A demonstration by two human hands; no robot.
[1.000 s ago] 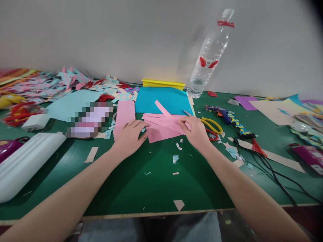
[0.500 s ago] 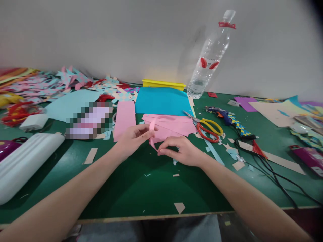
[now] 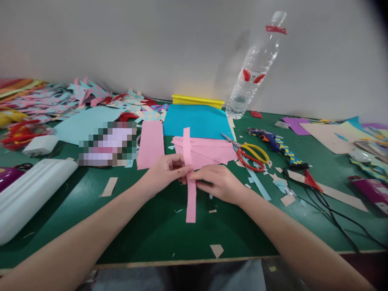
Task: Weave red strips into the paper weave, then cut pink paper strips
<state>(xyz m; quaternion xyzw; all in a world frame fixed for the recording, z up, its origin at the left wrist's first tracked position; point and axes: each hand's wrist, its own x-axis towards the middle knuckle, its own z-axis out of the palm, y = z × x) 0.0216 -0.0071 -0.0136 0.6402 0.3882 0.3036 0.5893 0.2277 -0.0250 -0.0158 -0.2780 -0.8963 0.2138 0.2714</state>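
A narrow pink paper strip [image 3: 190, 202] stands upright in view between my hands, its ends reaching above and below my fingers. My left hand [image 3: 169, 169] pinches the strip near its middle between thumb and fingers. From the other side, my right hand [image 3: 216, 182] closes its fingertips on the same spot. Behind them lie several pink paper strips [image 3: 212, 151] in an overlapping pile, with a wider pink sheet [image 3: 150, 145] to the left. Scissors [image 3: 253, 153] with red and yellow handles rest to the right of the pile.
A blue sheet [image 3: 197, 121] lies behind the pile, before a yellow tray [image 3: 197, 102]. A clear bottle [image 3: 253, 72] stands at the wall. A glue gun [image 3: 266, 137] and black cables [image 3: 333, 218] are at right. A blurred-out phone [image 3: 107, 145] and white case [image 3: 33, 198] lie left.
The pink strip was curled and looped between my fingers; now it hangs nearly straight, seen lengthwise. My hands have drawn together at its middle.
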